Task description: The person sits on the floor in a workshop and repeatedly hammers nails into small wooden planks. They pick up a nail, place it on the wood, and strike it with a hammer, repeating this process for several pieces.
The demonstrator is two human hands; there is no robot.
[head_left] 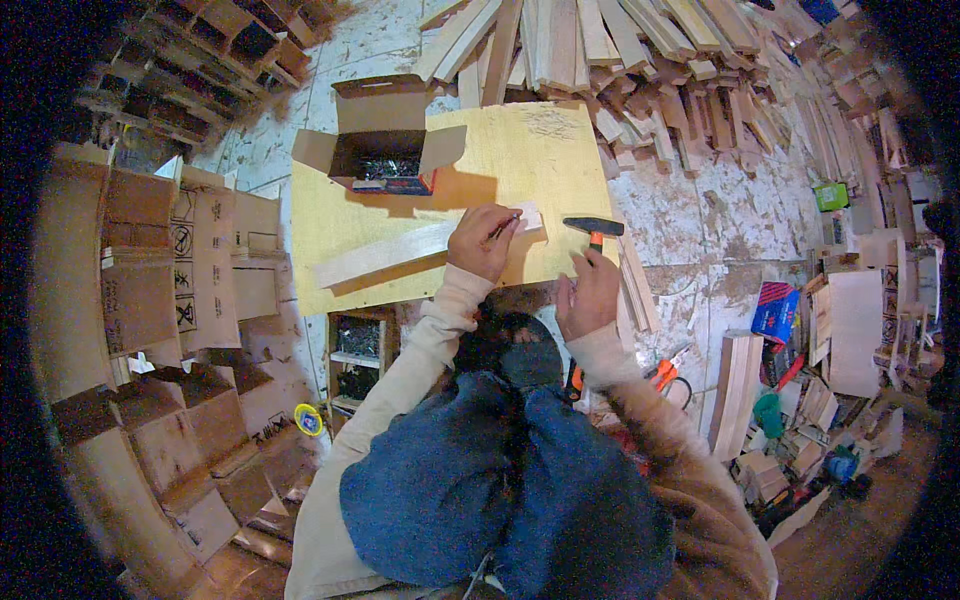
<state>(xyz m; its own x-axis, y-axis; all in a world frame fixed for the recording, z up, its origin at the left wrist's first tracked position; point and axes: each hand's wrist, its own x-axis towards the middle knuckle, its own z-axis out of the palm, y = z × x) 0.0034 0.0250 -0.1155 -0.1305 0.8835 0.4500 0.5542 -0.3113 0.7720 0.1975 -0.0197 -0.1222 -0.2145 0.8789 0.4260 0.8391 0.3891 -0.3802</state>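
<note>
Left hand pinched; right hand curled

The piece in the left hand (possibly a nail) is too small to tell.

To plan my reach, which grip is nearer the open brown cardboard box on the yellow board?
Left. In view, the left grip is below and right of the box; the right grip is lower, farther right.

Looks steeply down from the head through a wide fisheye lens, facing the yellow board close by.
</note>
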